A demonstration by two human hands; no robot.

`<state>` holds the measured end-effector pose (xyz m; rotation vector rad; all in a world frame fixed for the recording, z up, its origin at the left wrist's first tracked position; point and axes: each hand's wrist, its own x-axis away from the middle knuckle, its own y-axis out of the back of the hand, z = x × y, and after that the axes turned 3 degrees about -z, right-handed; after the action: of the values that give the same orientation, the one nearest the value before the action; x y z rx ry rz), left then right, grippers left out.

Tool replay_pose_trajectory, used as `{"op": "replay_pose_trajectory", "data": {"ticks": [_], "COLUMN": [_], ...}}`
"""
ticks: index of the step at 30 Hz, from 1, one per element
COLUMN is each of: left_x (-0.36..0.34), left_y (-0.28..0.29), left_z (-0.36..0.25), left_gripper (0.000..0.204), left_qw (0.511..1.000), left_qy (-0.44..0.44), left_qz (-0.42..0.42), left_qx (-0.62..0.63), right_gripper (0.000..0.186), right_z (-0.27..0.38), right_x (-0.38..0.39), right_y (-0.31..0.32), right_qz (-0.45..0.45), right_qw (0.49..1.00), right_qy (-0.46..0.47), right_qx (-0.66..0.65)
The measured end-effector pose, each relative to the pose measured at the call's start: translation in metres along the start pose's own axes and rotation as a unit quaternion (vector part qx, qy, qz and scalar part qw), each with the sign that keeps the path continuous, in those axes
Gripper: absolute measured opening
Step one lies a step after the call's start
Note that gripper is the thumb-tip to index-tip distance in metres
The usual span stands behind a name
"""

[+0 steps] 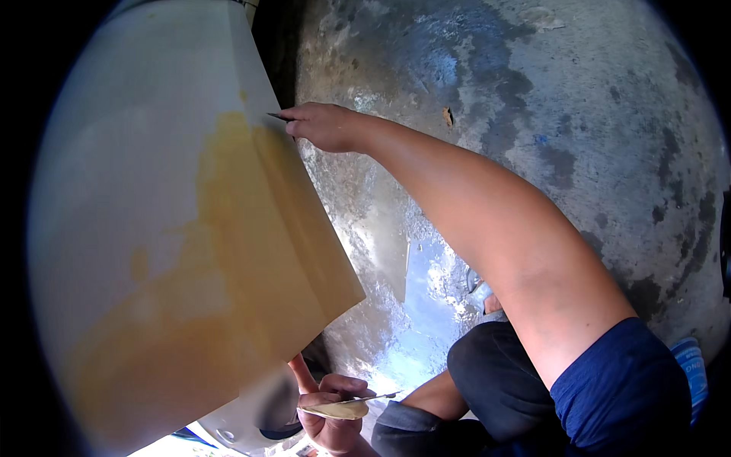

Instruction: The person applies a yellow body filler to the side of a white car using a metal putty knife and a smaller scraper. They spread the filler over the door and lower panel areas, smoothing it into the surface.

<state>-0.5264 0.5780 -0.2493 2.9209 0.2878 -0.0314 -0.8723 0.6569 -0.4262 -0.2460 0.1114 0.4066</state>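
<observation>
A large pale panel (137, 129), its lower part covered with yellow-tan filler (221, 305), fills the left side. My right hand (324, 126) is at the panel's right edge, fingers pinching a thin dark scraper (280, 116) whose tip lies over the panel. Only a sliver of that blade shows. Below the panel's lower corner, my left hand (339, 434) grips a flat putty spreader (378, 397) with a cream-coloured lump of putty (335, 410) on it. The fingers curl around it from behind, and part of the tool is hidden by the putty.
Under the panel sits a rounded light-coloured part (236, 423) with a dark opening. The grey concrete floor (579, 99) has dark stains and a dry leaf (448, 116). My bent knee (487, 365) is near the bottom, and a blue container (691, 373) stands at the lower right.
</observation>
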Motion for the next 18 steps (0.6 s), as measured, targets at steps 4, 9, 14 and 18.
{"op": "replay_pose_trajectory", "data": {"ticks": [4, 9, 14, 18], "left_x": [-0.001, -0.001, 0.000, -0.002], "left_y": [-0.004, -0.001, -0.004, -0.004], "left_z": [0.002, 0.000, 0.001, 0.000], "left_gripper": [0.014, 0.015, 0.015, 0.016], "left_qw": [1.000, 1.000, 1.000, 1.000], "left_qy": [0.005, 0.011, -0.001, 0.002], "left_qz": [-0.007, -0.004, -0.001, 0.015], "left_qx": [0.016, -0.009, -0.022, -0.017], "right_gripper": [0.050, 0.048, 0.046, 0.044], "right_z": [0.013, 0.006, 0.008, 0.008], "right_x": [0.012, 0.089, 0.186, 0.239], "right_y": [-0.001, -0.024, -0.047, -0.066], "right_qz": [0.041, 0.064, 0.049, 0.021], "right_qw": [0.999, 0.989, 0.985, 0.986], "right_qy": [0.014, 0.131, 0.162, 0.164], "right_qx": [0.000, 0.007, 0.013, -0.022]}}
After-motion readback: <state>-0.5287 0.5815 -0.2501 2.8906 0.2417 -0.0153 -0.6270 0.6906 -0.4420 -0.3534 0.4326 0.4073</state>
